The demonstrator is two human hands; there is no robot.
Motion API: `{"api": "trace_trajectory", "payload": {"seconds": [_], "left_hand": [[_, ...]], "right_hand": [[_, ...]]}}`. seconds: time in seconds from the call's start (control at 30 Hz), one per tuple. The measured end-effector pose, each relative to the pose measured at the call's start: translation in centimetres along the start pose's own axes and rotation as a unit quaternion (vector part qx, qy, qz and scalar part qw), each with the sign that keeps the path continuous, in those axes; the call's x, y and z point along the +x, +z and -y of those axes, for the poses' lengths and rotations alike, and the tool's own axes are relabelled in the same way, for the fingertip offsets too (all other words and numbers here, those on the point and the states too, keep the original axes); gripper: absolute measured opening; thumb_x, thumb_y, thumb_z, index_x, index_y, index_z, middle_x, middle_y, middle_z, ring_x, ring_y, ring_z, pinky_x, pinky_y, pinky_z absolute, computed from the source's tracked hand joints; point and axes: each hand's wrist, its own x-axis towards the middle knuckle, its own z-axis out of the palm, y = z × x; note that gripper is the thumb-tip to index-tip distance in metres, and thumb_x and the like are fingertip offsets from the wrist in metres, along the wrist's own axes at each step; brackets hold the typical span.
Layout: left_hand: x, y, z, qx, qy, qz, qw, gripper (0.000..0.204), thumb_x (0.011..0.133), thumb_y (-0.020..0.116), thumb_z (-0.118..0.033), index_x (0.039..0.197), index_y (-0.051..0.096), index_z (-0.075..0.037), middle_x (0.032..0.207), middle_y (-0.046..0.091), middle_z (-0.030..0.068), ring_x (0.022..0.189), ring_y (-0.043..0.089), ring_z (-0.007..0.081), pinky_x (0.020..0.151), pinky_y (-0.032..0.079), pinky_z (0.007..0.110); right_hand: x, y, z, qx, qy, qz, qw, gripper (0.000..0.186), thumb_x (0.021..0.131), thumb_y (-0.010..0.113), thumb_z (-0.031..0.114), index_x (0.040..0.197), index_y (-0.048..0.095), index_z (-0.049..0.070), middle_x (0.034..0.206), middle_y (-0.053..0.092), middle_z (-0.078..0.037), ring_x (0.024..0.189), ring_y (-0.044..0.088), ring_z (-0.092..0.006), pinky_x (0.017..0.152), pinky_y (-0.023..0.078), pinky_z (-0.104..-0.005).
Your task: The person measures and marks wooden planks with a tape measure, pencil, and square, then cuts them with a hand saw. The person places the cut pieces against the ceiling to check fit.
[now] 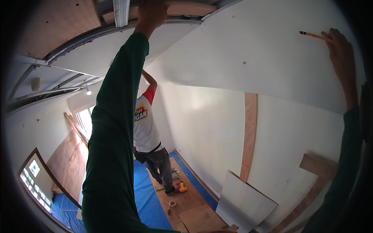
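Note:
My left arm, in a green sleeve, reaches up to the ceiling frame. My left hand [150, 16] is in shadow at the top, against the metal edge channel [175, 20] and a wooden strip [190, 8]; its fingers are hard to make out. A metal stud [121, 13] comes down just left of it. On the far right, my right hand [340, 50] is closed around a yellow pencil [315, 36], whose eraser end points left. Behind that hand spreads a broad white wall surface [244, 42].
Behind my left arm, a co-worker [149, 128] with a raised arm stands on a plywood platform [194, 207]. An orange power drill [182, 187] and a tape roll [172, 203] lie there. A white panel [246, 202] leans at the wall; blue sheeting [151, 202] covers the floor.

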Motion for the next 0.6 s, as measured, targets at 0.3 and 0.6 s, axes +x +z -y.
{"api": "trace_trajectory", "payload": {"seconds": [0.3, 0.6], "left_hand": [[0.2, 1.4, 2.0, 0.066, 0.117, -0.043, 0.990, 0.033, 0.107, 0.070, -0.038, 0.123, 0.076, -0.010, 0.115, 0.080, 0.0133, 0.112, 0.076, 0.0342, 0.096, 0.060, 0.052], [-0.6, 1.7, 0.8, 0.155, 0.108, -0.023, 0.982, 0.035, 0.105, 0.072, -0.034, 0.127, 0.074, -0.006, 0.114, 0.077, 0.0157, 0.111, 0.074, 0.0373, 0.101, 0.057, 0.052]], "right_hand": [[0.2, -1.0, 0.7, -0.014, 0.000, -0.002, 1.000, 0.026, 0.110, 0.072, 0.026, 0.108, 0.063, 0.002, 0.089, 0.065, -0.010, 0.076, 0.065, -0.0217, 0.072, 0.057, -0.0382], [-1.0, 1.0, -0.2, -0.056, -0.047, -0.021, 0.997, 0.025, 0.111, 0.071, 0.031, 0.113, 0.067, 0.006, 0.096, 0.071, -0.008, 0.080, 0.070, -0.0217, 0.074, 0.061, -0.0358]]}}
